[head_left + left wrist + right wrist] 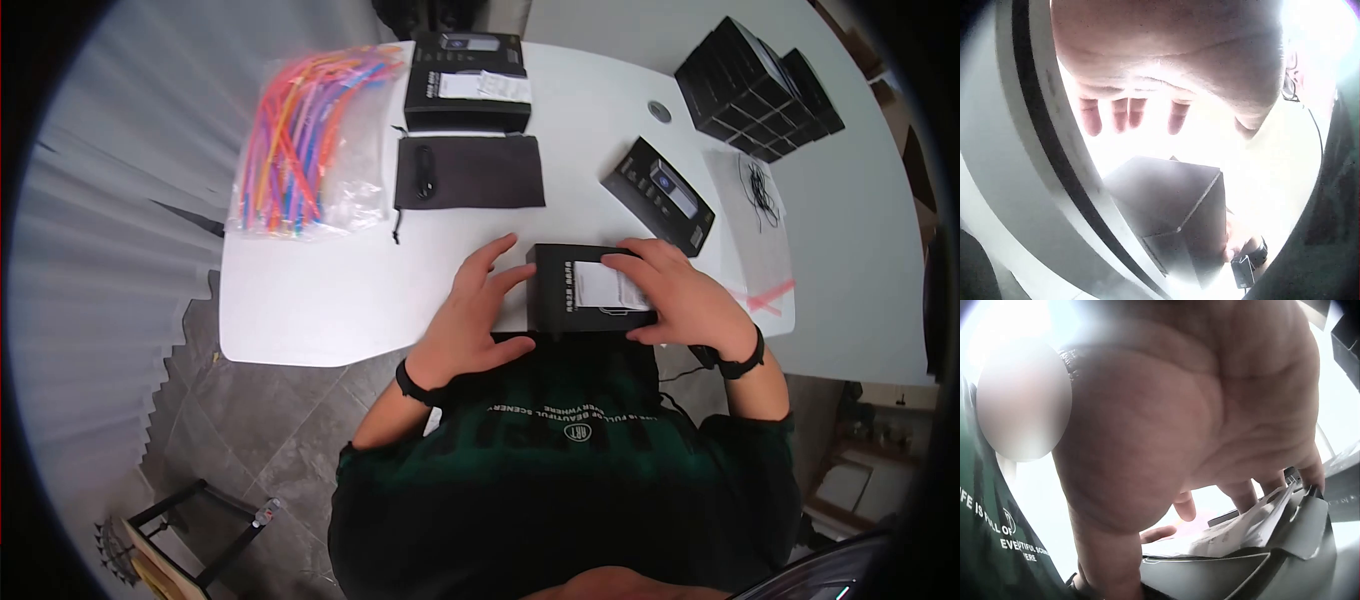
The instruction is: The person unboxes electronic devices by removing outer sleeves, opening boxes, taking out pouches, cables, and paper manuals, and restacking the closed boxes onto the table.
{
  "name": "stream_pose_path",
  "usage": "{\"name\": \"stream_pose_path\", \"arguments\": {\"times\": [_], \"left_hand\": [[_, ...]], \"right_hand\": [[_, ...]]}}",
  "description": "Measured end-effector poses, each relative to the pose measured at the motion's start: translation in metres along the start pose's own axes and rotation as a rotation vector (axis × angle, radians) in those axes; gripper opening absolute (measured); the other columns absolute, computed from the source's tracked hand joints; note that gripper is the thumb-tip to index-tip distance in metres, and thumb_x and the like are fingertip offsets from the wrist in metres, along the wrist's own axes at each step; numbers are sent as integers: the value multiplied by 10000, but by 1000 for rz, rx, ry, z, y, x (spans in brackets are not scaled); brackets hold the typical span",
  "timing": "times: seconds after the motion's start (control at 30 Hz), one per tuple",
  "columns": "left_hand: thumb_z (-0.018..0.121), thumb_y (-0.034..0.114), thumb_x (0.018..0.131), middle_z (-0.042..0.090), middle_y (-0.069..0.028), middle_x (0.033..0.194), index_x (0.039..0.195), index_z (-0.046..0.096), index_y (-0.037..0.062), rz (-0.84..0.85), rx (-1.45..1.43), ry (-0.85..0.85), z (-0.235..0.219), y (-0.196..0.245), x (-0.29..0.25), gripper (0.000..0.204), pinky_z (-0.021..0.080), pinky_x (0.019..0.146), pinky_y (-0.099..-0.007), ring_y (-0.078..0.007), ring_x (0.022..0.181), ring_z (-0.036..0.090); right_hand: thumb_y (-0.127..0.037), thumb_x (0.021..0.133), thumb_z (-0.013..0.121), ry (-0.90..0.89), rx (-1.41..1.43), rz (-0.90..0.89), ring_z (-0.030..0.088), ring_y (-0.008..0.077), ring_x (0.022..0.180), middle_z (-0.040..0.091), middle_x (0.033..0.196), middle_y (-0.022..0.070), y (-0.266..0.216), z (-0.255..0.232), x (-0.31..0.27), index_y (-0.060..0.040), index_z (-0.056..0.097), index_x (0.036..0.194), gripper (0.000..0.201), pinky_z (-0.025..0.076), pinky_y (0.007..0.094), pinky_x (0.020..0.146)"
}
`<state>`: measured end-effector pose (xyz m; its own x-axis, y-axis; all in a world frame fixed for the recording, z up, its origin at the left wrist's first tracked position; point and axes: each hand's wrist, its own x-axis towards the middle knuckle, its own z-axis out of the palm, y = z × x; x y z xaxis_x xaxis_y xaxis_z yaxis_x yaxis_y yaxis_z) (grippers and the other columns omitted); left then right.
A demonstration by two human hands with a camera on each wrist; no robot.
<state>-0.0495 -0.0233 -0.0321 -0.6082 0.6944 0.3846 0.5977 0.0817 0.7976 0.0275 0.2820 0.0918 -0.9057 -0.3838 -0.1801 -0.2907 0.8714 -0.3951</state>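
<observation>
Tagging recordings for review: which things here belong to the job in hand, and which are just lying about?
Job in hand, apparently:
black box under the right hand, left hand beside it
white papers on that box

Probably lying about:
bag of colourful strips
dark pouch and black cable
stacked black boxes
tangled wire

From head: looking forward and steeply down, wide and farthest off, taking in the white table (310,290). From left wrist: facing out beneath the left hand (470,315) toward its fingertips, close up, with the black box (553,290) just beyond. From right wrist: facing out beneath the right hand (690,300), very near the same box. Shared by all three: that box; by head and right wrist: shirt lettering (577,432).
</observation>
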Motion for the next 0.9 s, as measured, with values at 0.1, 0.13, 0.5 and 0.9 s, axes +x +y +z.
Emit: {"name": "stream_pose_path", "arguments": {"times": [0.1, 0.13, 0.5, 0.9], "left_hand": [[763, 297, 821, 398, -238, 1549, 1392, 535, 2, 16, 24, 185, -10, -4, -21, 682, 393, 1119, -488, -427, 1398, 418], [730, 316, 846, 437, -238, 1508, 1363, 545, -3, -36, 0, 281, -13, -8, -30, 635, 396, 1117, -486, -423, 1379, 444], [574, 357, 973, 564, -172, 1303, 1185, 610, -7, -99, -263, 594, -13, -25, -43, 422, 452, 905, -345, -227, 976, 528], [581, 314, 974, 570, -155, 1256, 1142, 616, -1, -91, -281, 666, -13, -25, -47, 359, 451, 897, -337, -203, 931, 521]], "right_hand": [[-162, 626, 902, 11, 23, -39, 494, 419, 1334, 515, 1434, 203, -5, -28, 13, -104, 498, 1475, 942, 429, 447, 1120], [-157, 629, 899, 52, 6, -94, 496, 420, 1328, 521, 1428, 204, -4, -38, 19, -92, 494, 1474, 939, 428, 447, 1120], [-164, 697, 868, 94, 12, -192, 638, 346, 1120, 652, 1237, 173, 14, -135, 192, -140, 418, 1485, 908, 513, 405, 946], [-223, 722, 864, -10, 26, -80, 618, 359, 1136, 640, 1260, 186, 44, -106, 302, -161, 397, 1493, 904, 472, 412, 1012]]}}
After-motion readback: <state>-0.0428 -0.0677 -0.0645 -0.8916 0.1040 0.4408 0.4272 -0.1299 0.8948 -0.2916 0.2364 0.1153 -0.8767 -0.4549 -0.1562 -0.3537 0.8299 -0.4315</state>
